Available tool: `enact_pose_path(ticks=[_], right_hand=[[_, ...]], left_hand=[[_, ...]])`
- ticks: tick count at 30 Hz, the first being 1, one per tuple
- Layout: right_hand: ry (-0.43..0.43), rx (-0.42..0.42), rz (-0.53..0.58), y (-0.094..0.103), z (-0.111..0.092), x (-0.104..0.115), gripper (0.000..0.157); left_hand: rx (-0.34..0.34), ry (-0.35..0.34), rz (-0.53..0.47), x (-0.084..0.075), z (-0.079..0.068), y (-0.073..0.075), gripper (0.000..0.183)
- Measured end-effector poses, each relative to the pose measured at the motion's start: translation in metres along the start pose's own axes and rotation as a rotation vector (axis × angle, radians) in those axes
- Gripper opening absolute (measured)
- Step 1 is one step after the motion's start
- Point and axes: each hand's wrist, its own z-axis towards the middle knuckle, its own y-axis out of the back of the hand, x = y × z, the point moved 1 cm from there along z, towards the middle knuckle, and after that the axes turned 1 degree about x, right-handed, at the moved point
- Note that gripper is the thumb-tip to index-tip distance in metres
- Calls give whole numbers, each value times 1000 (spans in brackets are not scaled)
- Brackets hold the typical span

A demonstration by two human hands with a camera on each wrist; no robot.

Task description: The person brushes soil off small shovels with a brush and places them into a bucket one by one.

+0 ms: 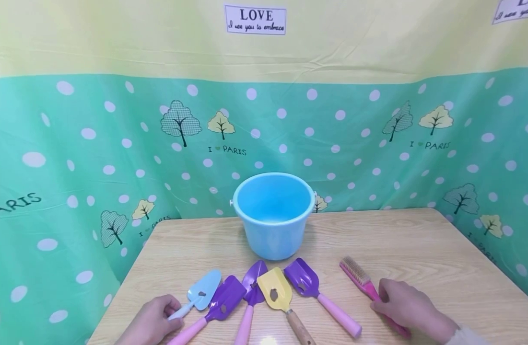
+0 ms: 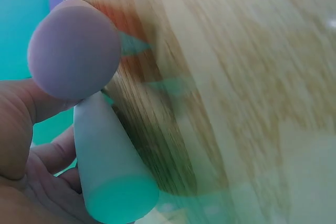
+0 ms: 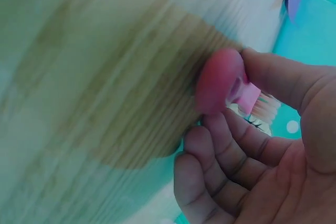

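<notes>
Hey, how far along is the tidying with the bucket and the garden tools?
Barely started. The bucket shows nothing inside, and all four shovels and the trowel lie on the table in front of it. In hand: the left hand grips the trowel's handle, the right hand grips the pink brush. Neither looks lifted. Left, likely: every tool.

5 shovels (image 1: 264, 292) are crowding the table's (image 1: 419, 239) near edge; the bucket (image 1: 273, 214) is blocking the centre; bare wood is lying open on the right.
</notes>
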Motion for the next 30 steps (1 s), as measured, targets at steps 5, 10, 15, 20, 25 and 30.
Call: enact_pose_path(ticks=[5,10,15,20,25,30], right_hand=[[-1,-11,-5,-4,0,-3,24],[1,-22,-4,-4,1,-2,22],[-2,-39,39,-1,1,4,19],[47,-113,78,1,1,6,16],[67,-152,89,2,4,6,14],[45,-149,111,3,3,9,14]], left_hand=[[-4,-27,10,-2,1,-1,18],[-6,-28,7,-2,1,-2,16],[-26,-32,6,0,2,-4,16],[-51,-47,3,0,2,-5,15],[-68,-78,21,-1,4,-6,15],[-79,-82,34,-2,6,-7,15]])
